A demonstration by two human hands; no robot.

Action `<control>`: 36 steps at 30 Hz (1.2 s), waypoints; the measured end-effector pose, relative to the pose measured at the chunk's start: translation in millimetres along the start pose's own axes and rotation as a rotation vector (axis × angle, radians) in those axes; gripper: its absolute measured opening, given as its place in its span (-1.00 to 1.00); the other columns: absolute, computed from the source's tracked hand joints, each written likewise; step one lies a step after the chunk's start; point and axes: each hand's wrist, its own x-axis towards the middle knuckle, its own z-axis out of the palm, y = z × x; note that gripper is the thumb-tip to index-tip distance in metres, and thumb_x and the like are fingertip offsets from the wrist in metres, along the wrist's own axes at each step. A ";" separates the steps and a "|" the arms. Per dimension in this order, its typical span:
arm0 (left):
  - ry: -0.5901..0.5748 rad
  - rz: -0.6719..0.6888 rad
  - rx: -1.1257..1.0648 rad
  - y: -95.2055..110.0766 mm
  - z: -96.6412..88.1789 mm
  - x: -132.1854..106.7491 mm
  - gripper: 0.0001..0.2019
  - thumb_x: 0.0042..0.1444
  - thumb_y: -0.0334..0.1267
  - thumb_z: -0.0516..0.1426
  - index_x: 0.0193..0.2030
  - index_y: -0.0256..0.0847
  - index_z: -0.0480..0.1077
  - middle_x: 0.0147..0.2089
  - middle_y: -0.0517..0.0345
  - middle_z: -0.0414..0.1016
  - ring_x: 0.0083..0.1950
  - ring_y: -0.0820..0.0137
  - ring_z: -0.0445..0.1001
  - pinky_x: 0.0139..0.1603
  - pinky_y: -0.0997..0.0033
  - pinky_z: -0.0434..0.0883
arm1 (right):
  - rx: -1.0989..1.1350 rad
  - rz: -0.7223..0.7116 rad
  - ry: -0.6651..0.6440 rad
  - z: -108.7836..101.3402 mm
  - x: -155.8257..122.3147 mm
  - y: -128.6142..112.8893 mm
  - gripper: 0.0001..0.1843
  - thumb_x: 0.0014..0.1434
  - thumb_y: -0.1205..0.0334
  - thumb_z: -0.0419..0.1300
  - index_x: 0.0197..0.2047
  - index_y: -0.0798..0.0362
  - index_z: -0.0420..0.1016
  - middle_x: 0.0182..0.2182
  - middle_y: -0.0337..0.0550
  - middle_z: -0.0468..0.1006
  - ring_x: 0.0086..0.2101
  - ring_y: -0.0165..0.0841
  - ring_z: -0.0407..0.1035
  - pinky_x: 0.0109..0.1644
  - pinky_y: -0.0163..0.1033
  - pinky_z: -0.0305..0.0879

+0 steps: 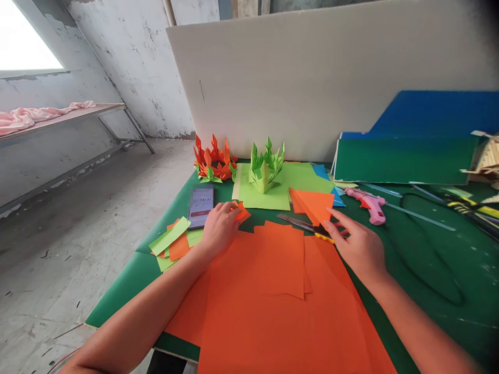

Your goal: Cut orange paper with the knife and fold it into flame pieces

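My left hand (223,226) is curled beside the phone, its fingers closed over a small folded orange paper piece (244,213) that they partly hide. At the right, the thumb and forefinger of my right hand (360,246) pinch the edge of a folded orange paper triangle (315,203). Below that triangle lie scissors (302,223) with yellow on the handle, partly covered. Large orange sheets (280,332) spread out in front of me, with smaller orange squares (278,254) stacked on top.
Behind my hands stand a red-orange paper crown (214,158) and a green paper crown (266,169), the latter on light green sheets (304,176). A phone (201,202) and green and orange scraps (171,241) lie left. A pink glue gun (368,204) with its cable lies right.
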 end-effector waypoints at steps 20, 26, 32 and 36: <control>-0.339 0.458 -0.501 34.4 -1.9 -4.5 -0.66 0.19 -0.05 0.23 0.04 -0.16 0.47 0.16 -0.02 0.47 0.11 0.18 0.45 0.19 0.17 0.28 | 0.005 -0.426 -0.342 2.6 -11.5 -40.7 -0.79 0.37 0.19 0.02 -0.28 0.03 0.39 -0.30 -0.04 0.56 -0.21 -0.16 0.47 -0.15 -0.09 0.35; -0.329 0.451 -0.483 34.5 -1.3 -5.6 -0.63 0.16 -0.04 0.24 0.04 -0.18 0.48 0.15 -0.03 0.48 0.12 0.16 0.44 0.17 0.17 0.29 | 0.122 -0.367 -0.401 4.1 -14.6 -48.8 -0.86 0.35 0.14 0.05 -0.23 -0.02 0.33 -0.17 -0.04 0.55 -0.11 -0.15 0.46 -0.09 -0.07 0.39; -0.319 0.448 -0.471 34.6 -0.1 -5.8 -0.63 0.14 -0.03 0.26 0.01 -0.17 0.49 0.13 -0.02 0.50 0.09 0.14 0.44 0.15 0.15 0.28 | 0.311 -0.272 -0.486 5.5 -21.0 -52.4 -0.78 0.33 0.14 0.08 0.03 -0.09 0.24 0.07 -0.02 0.48 0.05 -0.13 0.41 0.03 -0.02 0.41; -0.321 0.464 -0.478 33.8 0.9 -5.3 -0.64 0.18 0.01 0.21 0.00 -0.18 0.49 0.10 -0.04 0.50 0.08 0.15 0.45 0.16 0.15 0.28 | 0.601 -0.166 -0.369 12.0 -25.8 -55.3 -0.61 0.30 0.20 0.13 0.15 -0.13 0.13 0.32 -0.01 0.18 0.25 -0.16 0.19 0.25 0.08 0.28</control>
